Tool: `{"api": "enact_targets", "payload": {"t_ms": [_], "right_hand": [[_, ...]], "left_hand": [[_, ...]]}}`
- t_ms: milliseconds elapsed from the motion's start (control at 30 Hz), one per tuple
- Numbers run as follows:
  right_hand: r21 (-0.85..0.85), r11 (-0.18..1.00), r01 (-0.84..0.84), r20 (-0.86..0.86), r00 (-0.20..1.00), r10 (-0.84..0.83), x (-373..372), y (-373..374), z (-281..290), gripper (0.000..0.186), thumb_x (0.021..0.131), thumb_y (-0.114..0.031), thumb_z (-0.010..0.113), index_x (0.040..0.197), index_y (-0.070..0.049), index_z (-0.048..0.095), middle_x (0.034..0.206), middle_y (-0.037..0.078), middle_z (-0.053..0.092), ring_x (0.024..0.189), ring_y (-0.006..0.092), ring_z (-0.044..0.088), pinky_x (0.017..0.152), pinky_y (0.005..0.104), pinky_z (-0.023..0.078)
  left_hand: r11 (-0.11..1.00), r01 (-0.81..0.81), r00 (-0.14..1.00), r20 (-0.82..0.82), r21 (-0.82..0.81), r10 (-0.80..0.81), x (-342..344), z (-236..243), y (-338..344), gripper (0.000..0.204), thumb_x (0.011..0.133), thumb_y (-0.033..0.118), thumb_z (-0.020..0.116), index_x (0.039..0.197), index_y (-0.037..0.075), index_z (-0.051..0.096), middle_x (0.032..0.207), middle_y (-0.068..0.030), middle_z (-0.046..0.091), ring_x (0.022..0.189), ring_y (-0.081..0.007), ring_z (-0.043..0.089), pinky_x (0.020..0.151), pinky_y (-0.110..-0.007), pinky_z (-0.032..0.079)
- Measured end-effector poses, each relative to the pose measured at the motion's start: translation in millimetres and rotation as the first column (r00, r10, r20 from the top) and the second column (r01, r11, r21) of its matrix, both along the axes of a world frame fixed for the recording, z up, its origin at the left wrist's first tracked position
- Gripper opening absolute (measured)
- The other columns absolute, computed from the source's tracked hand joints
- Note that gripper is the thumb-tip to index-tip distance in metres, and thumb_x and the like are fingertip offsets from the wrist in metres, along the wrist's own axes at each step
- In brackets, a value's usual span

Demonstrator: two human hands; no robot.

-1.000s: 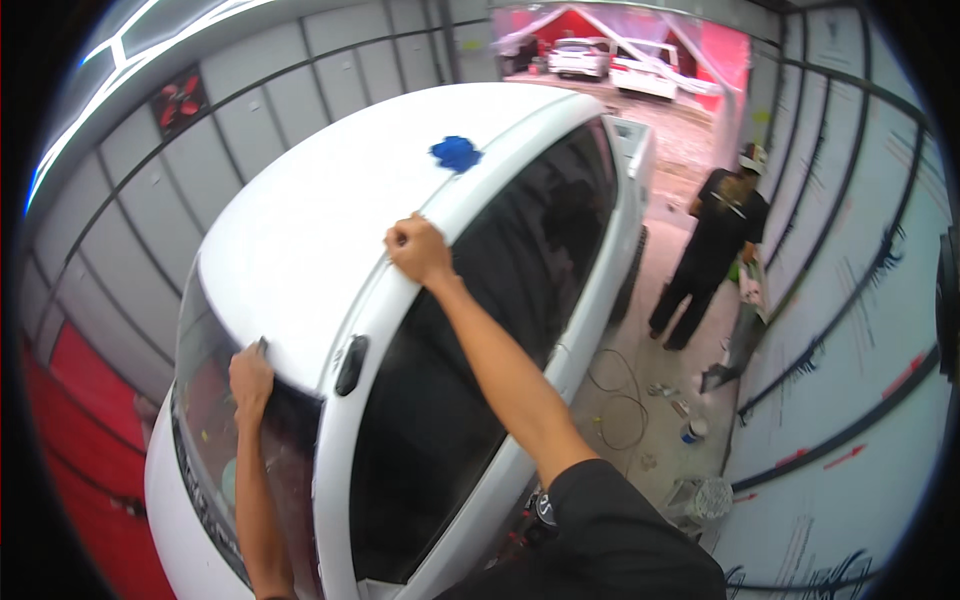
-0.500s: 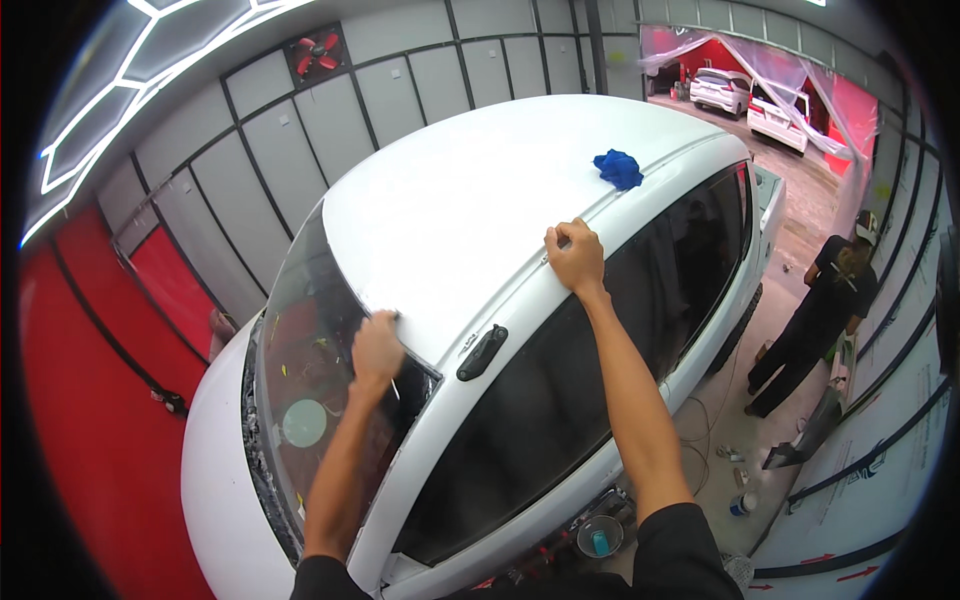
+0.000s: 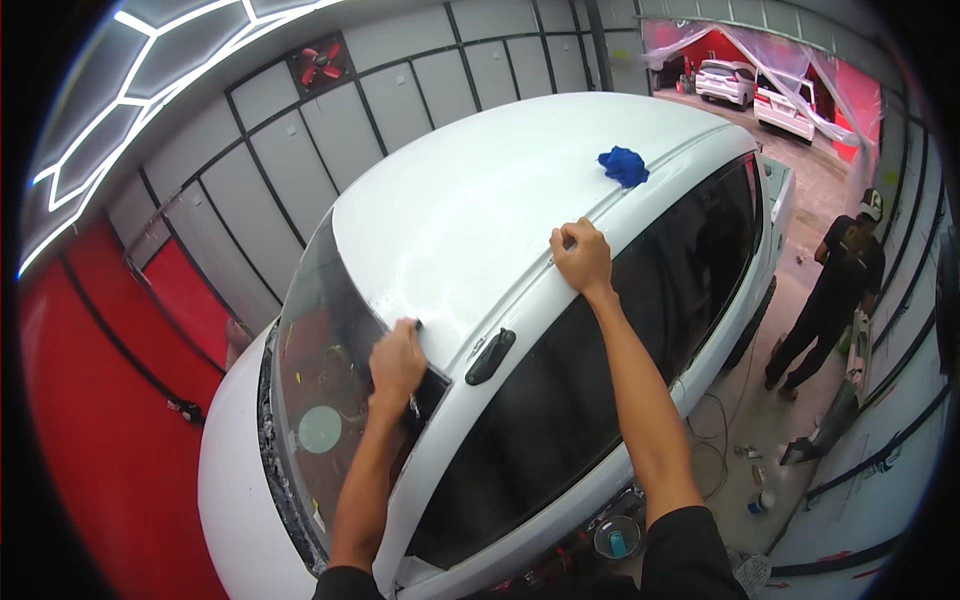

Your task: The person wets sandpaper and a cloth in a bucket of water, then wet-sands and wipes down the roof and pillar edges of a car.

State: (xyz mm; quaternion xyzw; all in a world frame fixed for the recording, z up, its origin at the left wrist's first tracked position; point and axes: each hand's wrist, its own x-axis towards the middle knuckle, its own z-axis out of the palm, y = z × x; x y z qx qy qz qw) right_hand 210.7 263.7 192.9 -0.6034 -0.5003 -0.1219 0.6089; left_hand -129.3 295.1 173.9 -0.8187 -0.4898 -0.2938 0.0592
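Lights [image 3: 139, 103] in a honeycomb pattern shine up and left of the white roof [image 3: 480, 200]. A red fan [image 3: 321, 63] is set in the wall behind it. The windscreen [image 3: 325, 350] slopes down from the roof's front edge. At that edge, the left hand [image 3: 398, 360] has its fingers bent close together, pinching a small dark thing [image 3: 417, 324], mostly hidden. A black piece [image 3: 491, 357] sits beside the roof's front near corner. The right hand [image 3: 582, 257] rests on the roof's near edge, fingers curled into a loose fist; I cannot tell whether it contains anything. A crumpled blue cloth [image 3: 623, 167] lies farther back on the roof. Right of the roof stands a person [image 3: 835, 285] in black.
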Motion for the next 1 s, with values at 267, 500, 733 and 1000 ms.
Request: {"api": "enact_targets", "payload": {"t_ms": [267, 500, 733, 1000], "right_hand": [[-0.012, 1.0, -0.016, -0.006, 1.0, 0.016, -1.3, 2.5, -1.2, 0.027, 0.09, -0.024, 0.068, 0.071, -0.005, 0.066, 0.077, 0.012, 0.063, 0.071, 0.0322, 0.064, 0.068, 0.0448, 0.051], [0.041, 0.999, -0.021, -0.001, 1.0, 0.021, -15.3, 6.9, 8.8, 0.028, 0.09, -0.026, 0.067, 0.073, -0.005, 0.068, 0.079, 0.012, 0.064, 0.072, 0.0326, 0.064, 0.068, 0.0449, 0.052], [0.027, 0.999, -0.032, -0.021, 0.999, 0.033, -9.0, 0.0, 12.5, 0.028, 0.085, -0.028, 0.066, 0.067, -0.007, 0.069, 0.075, 0.016, 0.064, 0.076, 0.0346, 0.065, 0.071, 0.0473, 0.054], [-0.013, 0.998, -0.059, -0.081, 0.995, 0.058, 1.4, 5.0, 2.1, 0.027, 0.085, -0.023, 0.066, 0.064, -0.007, 0.066, 0.076, 0.015, 0.062, 0.078, 0.0318, 0.065, 0.076, 0.0446, 0.054]], "left_hand": [[0.889, 0.343, 0.906, 0.143, 0.303, -0.398, 2.4, -25.8, 2.1, 0.022, 0.094, 0.017, 0.063, 0.113, 0.012, 0.072, 0.11, -0.0216, 0.072, 0.097, -0.0422, 0.07, 0.083, -0.051, 0.056], [0.998, -0.068, 0.994, 0.081, 0.004, 0.068, -27.9, 12.5, 61.2, 0.029, 0.1, 0.023, 0.056, 0.116, 0.005, 0.073, 0.105, -0.0276, 0.071, 0.095, -0.0458, 0.069, 0.081, -0.055, 0.055], [1.0, -0.01, 1.0, -0.009, 0.002, 0.01, -2.9, 3.7, 30.0, 0.034, 0.104, 0.027, 0.047, 0.108, 0.001, 0.068, 0.098, -0.0293, 0.07, 0.089, -0.0512, 0.066, 0.079, -0.061, 0.05], [0.989, 0.125, 0.983, 0.124, 0.083, -0.134, 28.5, -24.4, 22.6, 0.032, 0.102, 0.02, 0.055, 0.121, -0.001, 0.071, 0.105, -0.0278, 0.072, 0.097, -0.047, 0.068, 0.086, -0.052, 0.053]]}}
